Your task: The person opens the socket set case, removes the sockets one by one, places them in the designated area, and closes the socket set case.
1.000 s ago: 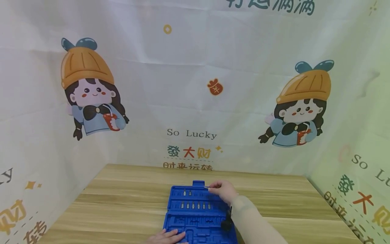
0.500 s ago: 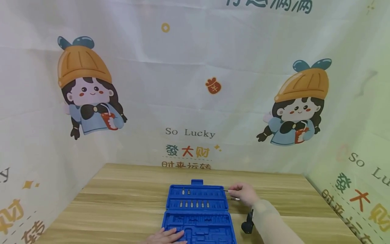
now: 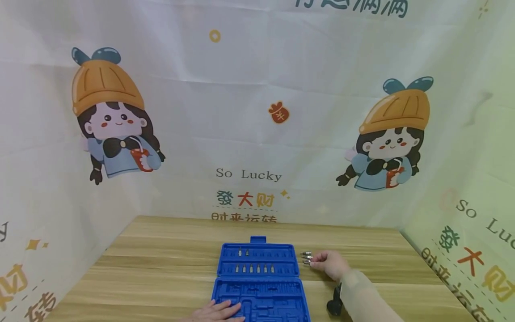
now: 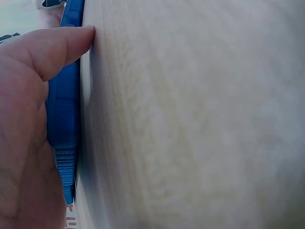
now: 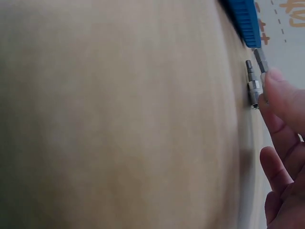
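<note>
An open blue plastic bit case (image 3: 257, 279) lies on the table, its upper half holding two rows of short metal screwdriver bits (image 3: 255, 269). My left hand (image 3: 219, 311) rests with its fingers spread over the lower half; in the left wrist view, the thumb (image 4: 71, 43) lies along the case's side (image 4: 64, 114). To the right of the case, my right hand (image 3: 331, 264) pinches a small metal screwdriver bit (image 5: 260, 59) between thumb and forefinger, just over the tabletop. Beside it on the wood lies a thicker metal piece with a hex shank (image 5: 253, 86).
The wooden table (image 3: 169, 264) extends around the case. A printed cloth (image 3: 249, 134) stands as a wall behind and at both sides. A black wrist camera (image 3: 335, 304) hangs under the right forearm.
My right hand has moved from the case's upper edge rightward to the table, carrying a bit to beside the metal pieces there. My left hand stays on the case.
</note>
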A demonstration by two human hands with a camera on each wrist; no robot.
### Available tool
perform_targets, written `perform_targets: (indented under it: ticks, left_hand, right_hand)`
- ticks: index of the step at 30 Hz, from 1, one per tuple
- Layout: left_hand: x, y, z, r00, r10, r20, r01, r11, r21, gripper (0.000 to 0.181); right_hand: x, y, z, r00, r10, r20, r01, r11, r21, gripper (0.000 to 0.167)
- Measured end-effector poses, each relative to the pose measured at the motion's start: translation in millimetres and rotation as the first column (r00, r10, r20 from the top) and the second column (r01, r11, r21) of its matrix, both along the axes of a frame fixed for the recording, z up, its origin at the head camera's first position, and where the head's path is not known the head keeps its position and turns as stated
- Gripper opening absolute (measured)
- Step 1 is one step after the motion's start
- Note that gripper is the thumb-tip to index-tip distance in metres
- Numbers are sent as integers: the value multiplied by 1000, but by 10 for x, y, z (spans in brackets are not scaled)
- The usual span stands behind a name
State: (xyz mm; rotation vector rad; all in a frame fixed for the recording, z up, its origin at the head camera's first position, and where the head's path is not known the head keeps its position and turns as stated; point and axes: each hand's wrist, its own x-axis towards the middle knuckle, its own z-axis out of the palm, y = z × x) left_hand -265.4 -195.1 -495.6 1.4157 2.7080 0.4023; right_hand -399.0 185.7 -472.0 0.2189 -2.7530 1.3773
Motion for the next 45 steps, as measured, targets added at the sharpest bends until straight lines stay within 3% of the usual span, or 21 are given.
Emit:
perform_targets:
  ticks: [14, 27, 36, 41, 45]
  left_hand:
    - [-23, -21, -22, 1000, -2, 17, 2, 1000, -8, 54]
    - [-3, -2, -27, 999, -6, -33, 6, 1000, 7, 53]
    - [-7, -16, -10, 999, -15, -33, 14, 1000, -7, 54]
    - [-14, -33, -8, 1000, -15, 7, 15, 1000, 0, 55]
    - [-14, -35, -1, 1000, -12, 19, 12, 1000, -8, 55]
  right_hand:
    - [8, -33, -28, 999, -12, -35, 18, 985, 171, 9]
    - [0, -41, -26, 999, -31, -11, 32, 992, 123, 10]
    - [17, -51, 31, 1000, -22, 2, 22, 998, 67, 10]
    - [56, -149, 183, 1000, -8, 23, 8, 1000, 9, 7]
    - [82, -305, 344, 1000, 23, 0, -23, 999, 31, 7]
